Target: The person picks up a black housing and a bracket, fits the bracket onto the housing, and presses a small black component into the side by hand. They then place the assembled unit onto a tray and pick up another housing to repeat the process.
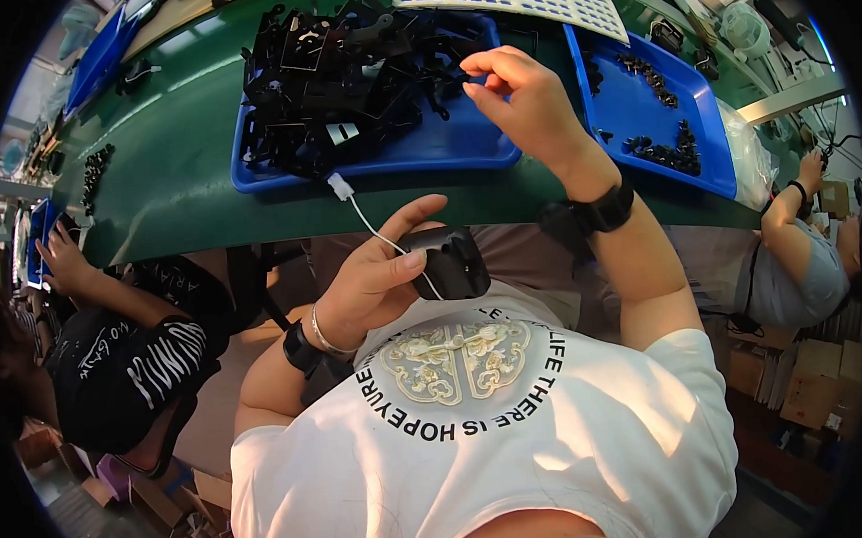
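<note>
My left hand is closed around a black, rounded plastic housing in front of my chest. A white cable runs across the housing under my thumb, and its white connector hangs at the near edge of a blue tray. Piled in that tray are several flat black brackets. Over the tray's right end is my right hand, fingers curled, thumb and index fingertip slightly apart. Nothing shows between them.
To the right, a second blue tray holds small black parts. A white perforated sheet lies behind. More small black parts rest on the green table at left. People sit on both sides, one in a black cap.
</note>
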Available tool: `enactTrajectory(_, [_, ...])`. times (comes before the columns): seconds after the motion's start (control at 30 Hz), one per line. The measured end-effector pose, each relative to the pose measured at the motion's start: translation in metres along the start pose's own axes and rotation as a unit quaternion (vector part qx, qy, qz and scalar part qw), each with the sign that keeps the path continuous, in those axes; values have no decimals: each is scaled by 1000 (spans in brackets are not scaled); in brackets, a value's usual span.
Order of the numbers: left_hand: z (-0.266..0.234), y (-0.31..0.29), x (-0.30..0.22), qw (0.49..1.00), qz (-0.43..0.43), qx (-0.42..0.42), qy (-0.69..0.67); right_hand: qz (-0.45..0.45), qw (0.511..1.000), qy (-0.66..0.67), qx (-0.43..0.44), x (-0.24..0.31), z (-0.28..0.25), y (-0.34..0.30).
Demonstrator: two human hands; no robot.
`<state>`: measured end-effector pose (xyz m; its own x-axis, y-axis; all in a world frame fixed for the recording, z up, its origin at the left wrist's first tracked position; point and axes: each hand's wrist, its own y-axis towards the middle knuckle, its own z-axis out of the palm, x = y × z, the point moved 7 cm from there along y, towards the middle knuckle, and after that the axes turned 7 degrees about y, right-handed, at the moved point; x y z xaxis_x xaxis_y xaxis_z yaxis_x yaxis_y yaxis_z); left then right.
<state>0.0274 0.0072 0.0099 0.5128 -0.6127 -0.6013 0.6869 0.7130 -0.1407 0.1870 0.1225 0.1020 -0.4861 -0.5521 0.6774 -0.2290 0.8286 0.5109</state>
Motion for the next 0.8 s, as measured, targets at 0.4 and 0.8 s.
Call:
enactTrajectory(0.4, [-10,-13,11,995,-83,39,-37,-65,983,-67,160,-16,-8,8])
enactTrajectory(0.8, [-6,-6,9,995,-83,46,-41,-170,882,-374,233,1,33,64])
